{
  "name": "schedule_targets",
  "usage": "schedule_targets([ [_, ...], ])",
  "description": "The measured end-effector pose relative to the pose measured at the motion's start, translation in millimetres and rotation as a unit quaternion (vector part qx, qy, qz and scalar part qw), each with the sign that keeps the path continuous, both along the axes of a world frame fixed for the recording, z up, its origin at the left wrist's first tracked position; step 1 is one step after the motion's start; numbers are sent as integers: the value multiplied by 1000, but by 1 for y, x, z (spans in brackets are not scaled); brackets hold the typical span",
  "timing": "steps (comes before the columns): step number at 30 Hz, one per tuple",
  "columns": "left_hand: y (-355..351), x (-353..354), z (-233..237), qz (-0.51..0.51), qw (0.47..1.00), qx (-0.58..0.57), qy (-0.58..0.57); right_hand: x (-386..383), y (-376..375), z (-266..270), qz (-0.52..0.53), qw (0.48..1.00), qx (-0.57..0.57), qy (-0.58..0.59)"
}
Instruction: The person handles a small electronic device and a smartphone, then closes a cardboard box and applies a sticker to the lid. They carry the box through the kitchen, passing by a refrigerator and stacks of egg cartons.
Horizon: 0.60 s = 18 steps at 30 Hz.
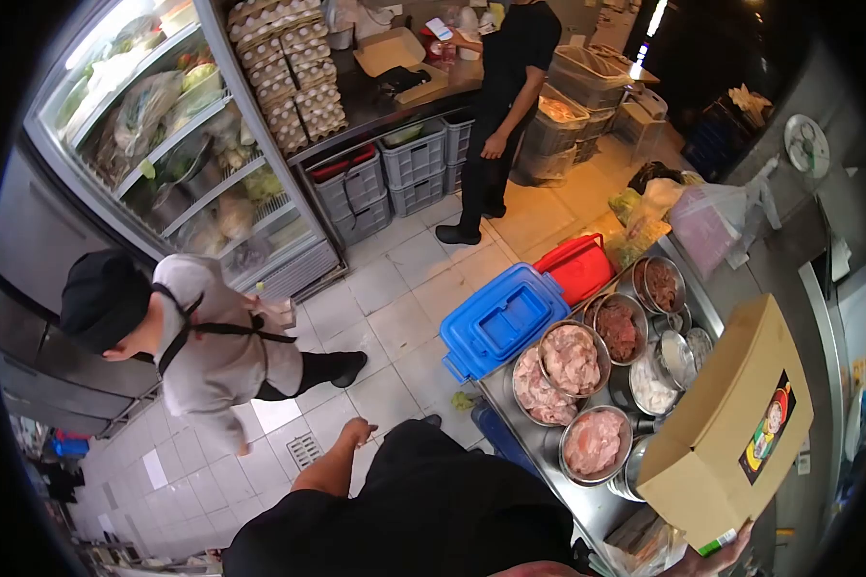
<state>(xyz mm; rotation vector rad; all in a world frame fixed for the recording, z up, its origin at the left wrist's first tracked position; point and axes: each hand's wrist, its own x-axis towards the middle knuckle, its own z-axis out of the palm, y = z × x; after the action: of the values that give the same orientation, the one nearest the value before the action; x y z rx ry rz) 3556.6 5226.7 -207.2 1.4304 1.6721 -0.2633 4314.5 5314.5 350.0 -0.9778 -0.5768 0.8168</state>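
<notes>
My left hand (359, 432) hangs over the tiled floor near a drain grate, its fingers loosely curled with nothing visible in them. At the lower right, my right hand (717, 558) grips the bottom edge of a cardboard box (702, 433) with a cartoon picture on its side. The box is tilted above the steel counter, and some of my right fingers are hidden under it. Beside it stand metal bowls of raw meat: a bowl of pale pink meat (595, 442), a bowl of meat pieces (573, 358) and a bowl of dark red meat (621, 329).
A blue lidded bin (506, 319) and a red bin (579, 269) adjoin the steel counter. One person (212, 337) walks by a glass-door fridge (183, 144); another person (510, 96) stands holding a phone. Egg trays (289, 77) and grey crates (414, 159) line the back.
</notes>
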Motion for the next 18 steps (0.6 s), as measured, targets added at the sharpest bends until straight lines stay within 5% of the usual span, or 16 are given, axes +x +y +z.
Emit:
schedule_targets([
  [1,3,-5,-8,-120,983,134,46,-5,13,-4,9,1000,-16,12],
  [2,8,-2,2,66,997,49,-5,-15,26,-8,16,999,-32,24],
  [4,21,9,40,521,846,7,-109,-47,43,-13,19,998,-52,37],
  [7,17,-26,44,498,861,7,-101,-127,84,-11,141,989,-15,50],
  [10,-5,-88,7,400,912,-57,-66,-204,125,-20,152,987,-17,47],
  [13,-26,-148,2,430,891,-132,-67,-295,170,-28,155,986,-22,58],
  [15,-38,-186,17,571,791,-212,-50,-361,198,-34,185,979,-14,88],
  [18,-34,-246,35,569,775,-274,4,-425,236,-52,254,963,-21,88],
])
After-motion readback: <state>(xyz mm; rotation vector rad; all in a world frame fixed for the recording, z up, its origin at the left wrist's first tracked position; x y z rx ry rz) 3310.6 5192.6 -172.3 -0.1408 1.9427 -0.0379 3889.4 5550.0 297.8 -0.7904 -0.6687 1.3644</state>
